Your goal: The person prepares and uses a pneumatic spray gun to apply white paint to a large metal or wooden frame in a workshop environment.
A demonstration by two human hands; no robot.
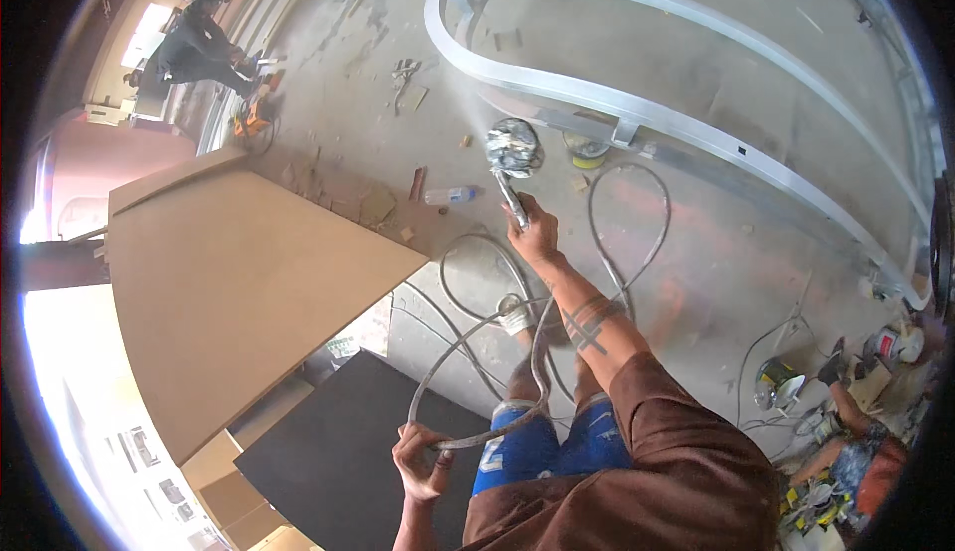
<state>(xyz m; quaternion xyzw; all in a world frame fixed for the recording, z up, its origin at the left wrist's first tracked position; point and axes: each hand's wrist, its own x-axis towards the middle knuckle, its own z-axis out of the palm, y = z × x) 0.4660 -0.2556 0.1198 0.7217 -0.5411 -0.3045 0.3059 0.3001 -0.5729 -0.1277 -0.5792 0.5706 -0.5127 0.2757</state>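
My right hand (535, 233) is wrapped around the handle of a paint spray gun (513, 149) with a silvery, paint-smeared cup. A pale mist leaves the gun toward the curved end of a white metal frame (617, 103), with a small gap between gun and frame. In my left hand (423, 463), low and in front of my hip, is a looped grey hose (543, 372). The hose hangs in coils between both hands and trails over the floor. The trigger finger is too small to make out clearly.
A tan board (259, 282) and a black panel (348, 457) lie at the left. On the concrete floor are a plastic bottle (453, 195), a can (587, 148) and wood scraps. Paint buckets (778, 384) and a person (865, 461) are lower right; another person (194, 49) crouches far left.
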